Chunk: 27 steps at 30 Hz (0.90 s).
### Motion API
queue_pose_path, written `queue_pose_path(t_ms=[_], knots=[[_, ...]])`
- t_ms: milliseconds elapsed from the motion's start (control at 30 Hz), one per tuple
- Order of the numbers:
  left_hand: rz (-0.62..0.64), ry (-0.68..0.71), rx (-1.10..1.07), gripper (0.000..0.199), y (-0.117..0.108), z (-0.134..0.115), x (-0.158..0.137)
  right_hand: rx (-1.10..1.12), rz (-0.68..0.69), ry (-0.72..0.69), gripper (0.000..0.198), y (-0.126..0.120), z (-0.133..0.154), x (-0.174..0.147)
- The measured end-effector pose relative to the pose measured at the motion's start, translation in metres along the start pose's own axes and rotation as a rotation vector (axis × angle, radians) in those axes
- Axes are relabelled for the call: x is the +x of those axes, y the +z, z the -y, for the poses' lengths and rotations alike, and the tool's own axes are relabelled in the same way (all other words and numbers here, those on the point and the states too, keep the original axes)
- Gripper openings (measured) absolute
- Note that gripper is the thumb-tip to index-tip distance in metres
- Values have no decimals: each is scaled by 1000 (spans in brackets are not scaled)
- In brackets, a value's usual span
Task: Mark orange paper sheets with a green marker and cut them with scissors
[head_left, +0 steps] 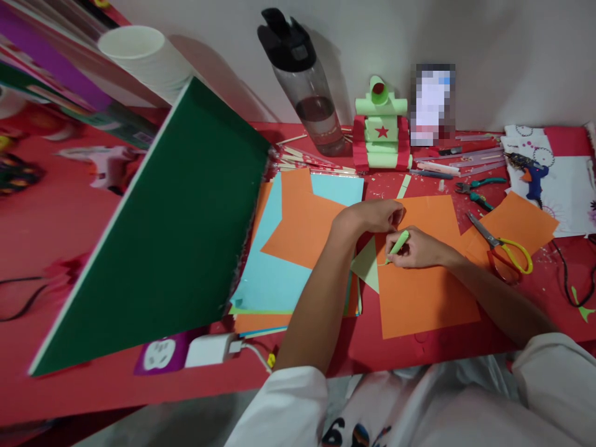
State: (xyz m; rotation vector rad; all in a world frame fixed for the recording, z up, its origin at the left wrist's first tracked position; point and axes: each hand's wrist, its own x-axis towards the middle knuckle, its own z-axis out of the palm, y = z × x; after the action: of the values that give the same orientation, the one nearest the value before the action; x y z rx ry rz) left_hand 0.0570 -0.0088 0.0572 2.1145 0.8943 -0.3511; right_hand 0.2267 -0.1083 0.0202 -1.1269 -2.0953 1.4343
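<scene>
Red tabletop (69,230) against a white wall (512,49), littered with scraps. Both hands, left (372,216) and right (414,248), pinch a green paper roll (398,243) over orange paper (419,292) near the front edge. Scissors (505,251) lie toward the right edge.

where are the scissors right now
In the head view the scissors lie on the red table, right of the right hand, partly over an orange sheet.

I see scissors (505,251) right of the hands, paper stack (279,279) left of them, bottle (310,93) and paper model (382,133) behind, charger (209,349) at table's (69,248) near edge
</scene>
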Motion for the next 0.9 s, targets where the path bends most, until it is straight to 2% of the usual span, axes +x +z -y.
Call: queue_pose_path(t_ms=[433,633,767,900], knots=[[20,-1,-18,26,-2,-4,-1,-25,-11,-72,11,1,-5,0],[-3,21,-15,29,3,6,4,217,25,49,7,-11,-8,-5],[-20,30,-23,29,6,11,7,170,0,-2,8,-17,-10,-6],[-27,25,-46,24,6,9,6,117,37,19,6,-17,-11,-6]])
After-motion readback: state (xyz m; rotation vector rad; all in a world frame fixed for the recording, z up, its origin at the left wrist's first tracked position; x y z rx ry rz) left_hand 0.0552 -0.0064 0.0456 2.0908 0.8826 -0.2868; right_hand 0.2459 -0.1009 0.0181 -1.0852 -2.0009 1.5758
